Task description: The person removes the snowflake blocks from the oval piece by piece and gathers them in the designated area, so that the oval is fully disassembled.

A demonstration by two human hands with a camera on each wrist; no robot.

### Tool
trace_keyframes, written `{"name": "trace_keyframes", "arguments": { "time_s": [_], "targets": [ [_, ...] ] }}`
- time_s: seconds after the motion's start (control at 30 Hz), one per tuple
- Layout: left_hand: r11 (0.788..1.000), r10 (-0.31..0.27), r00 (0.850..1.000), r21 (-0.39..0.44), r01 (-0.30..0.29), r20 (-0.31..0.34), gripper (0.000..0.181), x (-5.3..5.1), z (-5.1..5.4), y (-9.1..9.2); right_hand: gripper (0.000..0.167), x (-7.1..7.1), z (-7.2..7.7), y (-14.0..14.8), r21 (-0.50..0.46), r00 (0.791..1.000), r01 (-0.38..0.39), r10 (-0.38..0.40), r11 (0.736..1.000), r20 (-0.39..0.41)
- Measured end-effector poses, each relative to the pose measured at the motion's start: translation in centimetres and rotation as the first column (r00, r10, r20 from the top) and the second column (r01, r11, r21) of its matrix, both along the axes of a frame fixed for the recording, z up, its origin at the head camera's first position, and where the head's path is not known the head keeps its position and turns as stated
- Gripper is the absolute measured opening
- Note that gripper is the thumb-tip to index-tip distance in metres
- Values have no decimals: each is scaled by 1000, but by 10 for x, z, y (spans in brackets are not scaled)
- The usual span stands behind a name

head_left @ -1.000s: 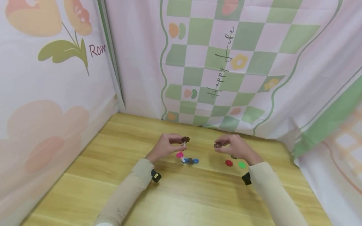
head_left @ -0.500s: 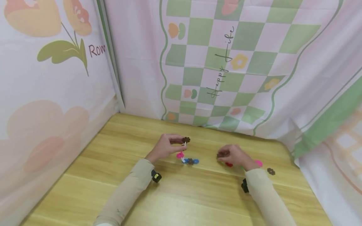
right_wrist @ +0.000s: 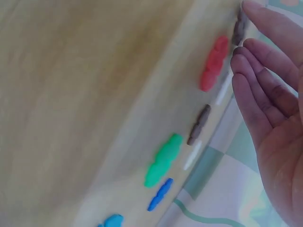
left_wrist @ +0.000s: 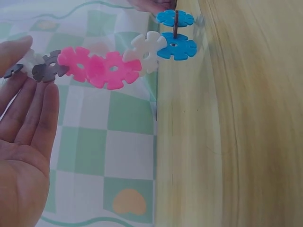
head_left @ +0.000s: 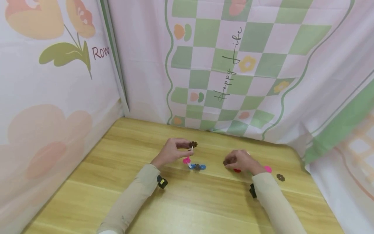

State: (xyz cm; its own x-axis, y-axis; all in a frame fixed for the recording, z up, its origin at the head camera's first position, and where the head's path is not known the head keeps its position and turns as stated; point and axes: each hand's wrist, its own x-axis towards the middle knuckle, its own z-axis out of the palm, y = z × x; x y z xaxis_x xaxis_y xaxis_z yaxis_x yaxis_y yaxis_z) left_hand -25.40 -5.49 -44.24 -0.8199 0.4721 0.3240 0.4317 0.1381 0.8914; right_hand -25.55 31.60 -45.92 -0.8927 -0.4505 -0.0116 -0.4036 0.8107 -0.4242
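Observation:
My left hand (head_left: 172, 152) pinches one end of a chain of interlocking flower-shaped plastic discs (left_wrist: 113, 70) between thumb and fingers. Brown and white discs lie at that end, followed by two pink (head_left: 186, 160), a white (left_wrist: 146, 51), and blue discs (head_left: 202, 167) with a brown one slotted upright between them. The chain hangs out beyond the fingertips toward the right. Down at the table, my right hand (head_left: 242, 161) has a brown disc (right_wrist: 240, 23) between its thumb tip and fingertips. A red disc (right_wrist: 214, 64) lies just beside those fingers, partly covered by the hand in the head view.
On the wooden table (head_left: 187, 204) more loose discs lie near the right hand: green (right_wrist: 163, 161), brown (right_wrist: 199, 125), blue (right_wrist: 160, 194) and white (right_wrist: 192, 155). A pink disc (head_left: 267, 169) and a brown disc (head_left: 280, 177) lie farther right. Patterned curtains (head_left: 228, 78) hang behind the table.
My right hand has come down from above the table to its surface with the brown disc, then stayed there. The left hand and its chain have barely moved.

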Motion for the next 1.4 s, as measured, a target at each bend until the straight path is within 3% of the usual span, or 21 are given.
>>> {"name": "trace_keyframes", "arguments": {
  "time_s": [0.1,0.23,0.37,0.5,0.73,1.0,1.23,1.4],
  "targets": [
    [1000,-6,1000,5,6,2,40,-1,1,2,37,1,9,2,11,999,32,-32,999,-20],
    [1000,-13,1000,11,13,-2,38,-2,2,4,46,6,34,-1,-2,998,30,-30,1000,-58],
    [1000,-21,1000,11,21,-4,38,-2,3,6,45,12,62,-12,-5,988,-35,34,999,-148],
    [1000,-27,1000,0,27,9,39,-2,5,6,44,18,87,-35,16,958,-136,136,991,-254],
    [998,-56,998,-42,57,5,41,0,13,10,53,29,111,-81,35,865,-324,310,946,-395],
    [984,-179,983,-8,179,45,28,3,11,16,55,28,100,-106,57,720,-473,423,879,-550],
    [978,-207,972,-2,209,108,23,5,10,14,47,28,87,-118,76,644,-539,469,839,-605],
    [974,-226,965,7,227,134,23,6,10,14,41,25,83,-121,105,605,-541,473,834,-640]
  ]
}}
